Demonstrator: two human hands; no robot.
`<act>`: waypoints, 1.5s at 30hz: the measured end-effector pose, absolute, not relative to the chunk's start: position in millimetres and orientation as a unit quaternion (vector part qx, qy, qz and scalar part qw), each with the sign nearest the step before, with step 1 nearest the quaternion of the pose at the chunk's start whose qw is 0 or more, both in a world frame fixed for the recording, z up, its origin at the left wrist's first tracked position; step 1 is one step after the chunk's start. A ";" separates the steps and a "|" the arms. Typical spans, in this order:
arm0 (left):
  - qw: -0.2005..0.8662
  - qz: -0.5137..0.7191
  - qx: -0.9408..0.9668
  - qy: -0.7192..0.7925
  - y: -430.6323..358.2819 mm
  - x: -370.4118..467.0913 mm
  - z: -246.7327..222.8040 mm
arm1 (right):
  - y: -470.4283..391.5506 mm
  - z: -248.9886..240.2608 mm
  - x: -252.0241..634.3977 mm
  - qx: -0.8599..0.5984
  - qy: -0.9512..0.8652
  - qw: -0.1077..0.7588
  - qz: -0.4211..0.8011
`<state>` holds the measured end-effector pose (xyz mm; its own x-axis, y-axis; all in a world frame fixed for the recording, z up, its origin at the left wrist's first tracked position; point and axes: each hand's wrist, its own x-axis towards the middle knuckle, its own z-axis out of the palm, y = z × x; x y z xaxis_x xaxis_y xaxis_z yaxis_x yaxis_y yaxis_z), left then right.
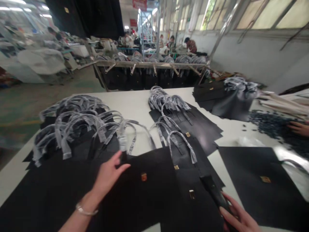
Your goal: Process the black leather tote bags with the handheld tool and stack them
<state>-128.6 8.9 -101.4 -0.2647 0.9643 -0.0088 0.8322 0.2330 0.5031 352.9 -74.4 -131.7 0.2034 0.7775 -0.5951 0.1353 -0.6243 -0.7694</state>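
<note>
My left hand (pixel 110 174) pinches the top edge of a black bag panel (pixel 156 167) at the base of its plastic-wrapped handle (pixel 122 138). A small gold plate (pixel 144 177) sits on that panel. In my right hand (pixel 238 212) is a dark, elongated hand tool (pixel 216 191), closed in by my fingers; its exact kind cannot be made out. Its wide tip is over the black panels with wrapped handles (pixel 182 141), which overlap beneath it. To the left lies a pile of wrapped handles (pixel 79 122) attached to more black panels.
Another black panel with a gold plate (pixel 265 179) lies at right on the white table (pixel 135 100). Farther back are stacked panels (pixel 222 100) and a heap of small dark pieces (pixel 267 124), with another person's hand (pixel 299 128) beside it. A metal rack (pixel 152 64) stands beyond.
</note>
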 end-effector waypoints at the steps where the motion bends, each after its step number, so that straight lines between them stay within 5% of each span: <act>1: 0.101 0.183 0.554 0.806 8.7 -161.4 -97.2 | -71.9 -129.6 348.3 -0.708 -0.316 0.292 0.560; 4: -0.109 0.142 0.460 0.870 8.6 -215.7 -96.1 | -60.1 -128.6 336.4 -0.687 -0.316 0.286 0.588; 6: -0.149 0.173 0.493 0.840 4.8 -198.4 -107.2 | -51.8 -128.6 332.4 -0.690 -0.310 0.282 0.591; 13: 0.146 0.237 0.807 0.521 -49.3 32.7 -199.5 | -44.5 -121.1 344.1 -0.729 -0.265 0.253 0.578; 16: 0.159 0.205 0.862 0.435 -71.1 78.1 -225.5 | -38.1 -122.0 345.7 -0.721 -0.250 0.264 0.590; 23: 0.125 0.165 0.884 0.418 -76.1 78.4 -232.9 | -11.5 -113.6 348.7 -0.721 -0.273 0.365 0.521; 31: 0.145 0.162 0.881 0.421 -76.3 81.4 -228.9 | -58.9 -118.2 365.9 -0.744 -0.240 0.265 0.565; 39: 0.124 0.160 0.887 0.415 -75.4 82.1 -223.9 | -13.8 -111.6 321.1 -0.713 -0.322 0.323 0.532; 45: 0.136 0.192 0.908 0.347 -82.4 77.5 -239.5 | -36.4 -110.4 295.4 -0.647 -0.374 0.182 0.639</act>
